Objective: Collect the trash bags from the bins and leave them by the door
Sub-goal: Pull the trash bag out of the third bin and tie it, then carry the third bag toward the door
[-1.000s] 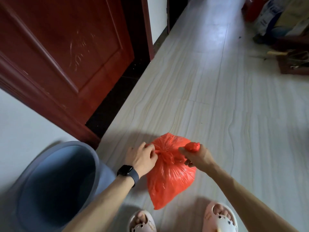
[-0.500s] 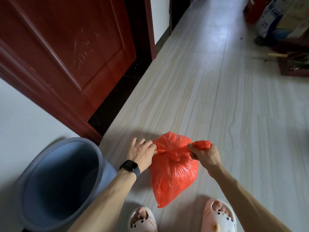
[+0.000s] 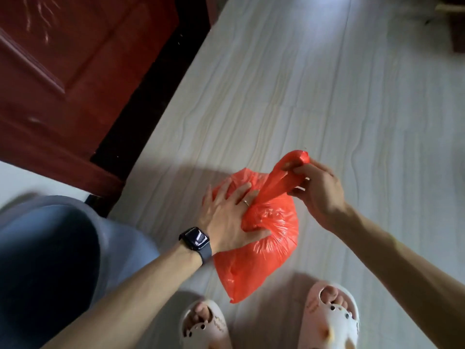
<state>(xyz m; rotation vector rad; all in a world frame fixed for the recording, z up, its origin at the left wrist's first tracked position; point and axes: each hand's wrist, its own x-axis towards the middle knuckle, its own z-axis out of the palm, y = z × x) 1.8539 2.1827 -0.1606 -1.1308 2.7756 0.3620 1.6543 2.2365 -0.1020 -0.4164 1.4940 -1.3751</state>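
An orange-red trash bag point(image 3: 261, 255) hangs just above the pale floor in front of my feet. My left hand point(image 3: 227, 217), with a dark watch on the wrist, lies spread over the bag's gathered neck, thumb and fingers wrapped around it. My right hand point(image 3: 317, 190) pinches the twisted top of the bag and holds it up and to the right. A blue-grey bin point(image 3: 63, 260) stands at the lower left, beside my left forearm; its inside is dark.
A dark red wooden door point(image 3: 75, 71) and its frame fill the upper left, with a black threshold strip point(image 3: 151, 96) along the floor. My two feet in pale slippers point(image 3: 332, 321) stand at the bottom edge. Light tiled floor point(image 3: 327, 96) stretches ahead.
My right hand has drawn the bag's top up and to the right, stretching it. My left hand has shifted from pinching the knot to covering the neck. The camera tilted down and closer.
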